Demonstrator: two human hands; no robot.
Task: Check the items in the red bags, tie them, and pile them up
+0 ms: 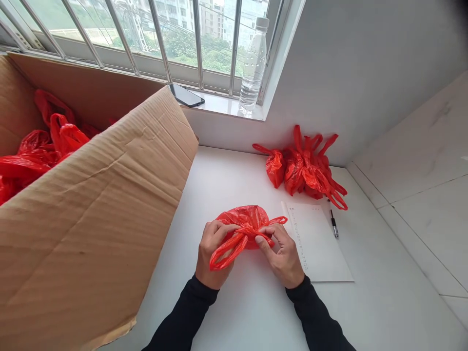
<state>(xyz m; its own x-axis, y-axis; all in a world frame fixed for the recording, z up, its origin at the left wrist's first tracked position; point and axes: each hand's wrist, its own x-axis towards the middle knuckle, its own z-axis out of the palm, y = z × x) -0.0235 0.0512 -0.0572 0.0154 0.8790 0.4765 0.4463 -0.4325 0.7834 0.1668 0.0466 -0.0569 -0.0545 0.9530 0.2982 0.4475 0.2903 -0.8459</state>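
Observation:
A red plastic bag (245, 214) with its handles crossed in a knot rests on the white table in front of me. My left hand (215, 251) grips the bag at the left of the knot, thumb and fingers closed on the twisted plastic. One handle loop hangs toward me over that hand. From the right side, my right hand (282, 254) pinches the other handle between thumb and forefinger. A short loop sticks out to the right above that hand. What the bag contains is hidden.
At left stands a large cardboard box (98, 219) holding several red bags (69, 136). Tied red bags (307, 168) sit by the wall. A notepad (321, 248) and a pen (334, 224) lie to the right. The sill holds a phone (187, 95) and a water bottle (254, 68).

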